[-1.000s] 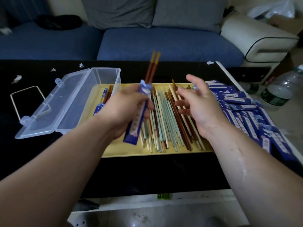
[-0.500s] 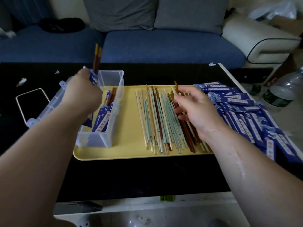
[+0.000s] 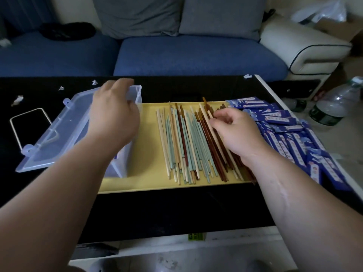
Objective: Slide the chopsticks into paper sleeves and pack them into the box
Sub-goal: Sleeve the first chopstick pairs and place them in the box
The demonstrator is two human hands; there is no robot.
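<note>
Many loose chopsticks (image 3: 184, 144), pale, green and brown, lie on a yellow tray (image 3: 149, 179). A clear plastic box (image 3: 125, 165) stands on the tray's left end with its lid (image 3: 49, 138) open to the left. A blue sleeve shows dimly through the box wall. My left hand (image 3: 112, 116) hovers over the box with relaxed fingers and holds nothing. My right hand (image 3: 235, 134) rests on the right side of the pile, its curled fingertips pinching brown and pale chopsticks. A heap of blue paper sleeves (image 3: 290, 138) lies right of the tray.
The tray sits on a black table (image 3: 176, 213) in front of a blue sofa (image 3: 196, 55). A wire loop (image 3: 29, 124) and paper scraps lie at the left. Plastic bottles (image 3: 330, 108) stand on the floor past the table's right edge.
My left hand carried the sleeved brown chopsticks from over the tray to the box and let them go inside. My right hand lowered onto the pile and curled its fingers on chopsticks.
</note>
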